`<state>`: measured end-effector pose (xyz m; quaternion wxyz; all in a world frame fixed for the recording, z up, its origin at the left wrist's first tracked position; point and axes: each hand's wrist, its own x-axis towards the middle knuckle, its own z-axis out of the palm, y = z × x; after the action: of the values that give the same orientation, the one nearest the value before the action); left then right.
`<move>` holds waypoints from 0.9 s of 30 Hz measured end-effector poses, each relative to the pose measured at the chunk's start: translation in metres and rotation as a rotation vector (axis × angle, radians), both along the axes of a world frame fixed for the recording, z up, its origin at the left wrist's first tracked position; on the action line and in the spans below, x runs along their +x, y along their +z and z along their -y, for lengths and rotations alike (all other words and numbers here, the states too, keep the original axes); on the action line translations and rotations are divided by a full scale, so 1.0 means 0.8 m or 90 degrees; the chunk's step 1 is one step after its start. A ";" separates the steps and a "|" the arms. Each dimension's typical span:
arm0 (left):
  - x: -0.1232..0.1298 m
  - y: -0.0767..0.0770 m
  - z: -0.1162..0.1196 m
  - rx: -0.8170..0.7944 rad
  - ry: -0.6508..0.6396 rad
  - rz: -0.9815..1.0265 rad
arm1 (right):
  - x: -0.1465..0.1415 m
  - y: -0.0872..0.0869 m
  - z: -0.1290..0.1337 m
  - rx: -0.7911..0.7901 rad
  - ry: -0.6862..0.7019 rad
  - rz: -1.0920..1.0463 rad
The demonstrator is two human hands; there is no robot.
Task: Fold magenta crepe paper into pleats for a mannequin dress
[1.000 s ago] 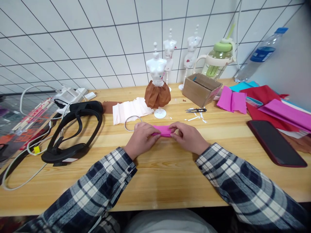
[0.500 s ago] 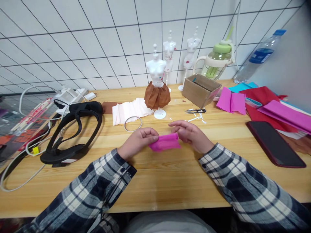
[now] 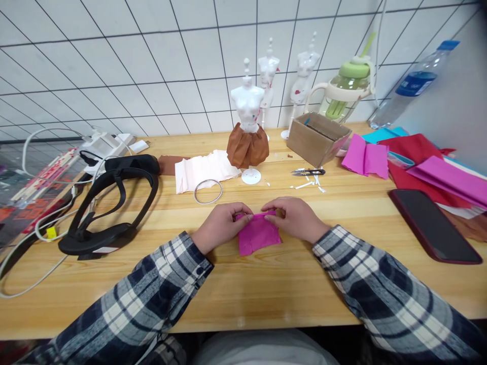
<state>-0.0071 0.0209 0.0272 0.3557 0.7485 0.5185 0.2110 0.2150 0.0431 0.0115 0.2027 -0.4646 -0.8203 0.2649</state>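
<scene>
A small piece of magenta crepe paper (image 3: 259, 236) hangs between my hands, just over the wooden table. My left hand (image 3: 224, 224) pinches its upper left corner between thumb and fingers. At the upper right corner, my right hand (image 3: 294, 218) pinches the same top edge, which looks folded over. Beyond my hands stands a small white mannequin (image 3: 247, 101) wearing a gathered brown paper skirt (image 3: 248, 147). A silver ring (image 3: 208, 191) lies left of its base, partly over pale pink crepe paper (image 3: 203, 170).
Thread snips (image 3: 308, 172) and white scraps lie before a cardboard box (image 3: 317, 139). Two more mannequins (image 3: 304, 76) stand behind. At right are a phone (image 3: 433, 225), coloured paper (image 3: 452, 177) and a bottle (image 3: 416, 83); at left, a black headset strap (image 3: 110, 213) and cables.
My right hand has come in and taken hold of the magenta paper's top edge. The paper now hangs flatter, facing me, between both hands. The view has shifted slightly.
</scene>
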 end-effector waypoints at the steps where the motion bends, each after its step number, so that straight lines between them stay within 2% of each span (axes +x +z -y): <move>1: -0.001 0.001 0.000 0.021 -0.007 -0.021 | 0.001 -0.001 -0.001 -0.011 -0.007 -0.004; 6: -0.005 0.005 -0.005 0.217 -0.057 -0.171 | 0.003 -0.006 -0.003 -0.030 -0.023 -0.023; 8: -0.005 0.004 -0.008 0.247 -0.078 -0.199 | 0.004 -0.007 -0.004 -0.029 -0.016 -0.021; 13: -0.004 -0.001 -0.009 0.249 -0.085 -0.256 | 0.004 -0.009 -0.006 0.022 0.021 -0.008; 18: -0.004 -0.005 -0.010 0.242 -0.085 -0.249 | 0.005 -0.010 -0.006 0.094 0.055 0.009; 27: -0.006 -0.008 -0.010 0.248 -0.092 -0.254 | 0.005 -0.003 -0.003 0.112 0.050 0.062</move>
<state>-0.0122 0.0292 0.0209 0.1102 0.8646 0.4729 0.1296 0.2191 0.0451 0.0088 0.1918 -0.4248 -0.8669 0.1770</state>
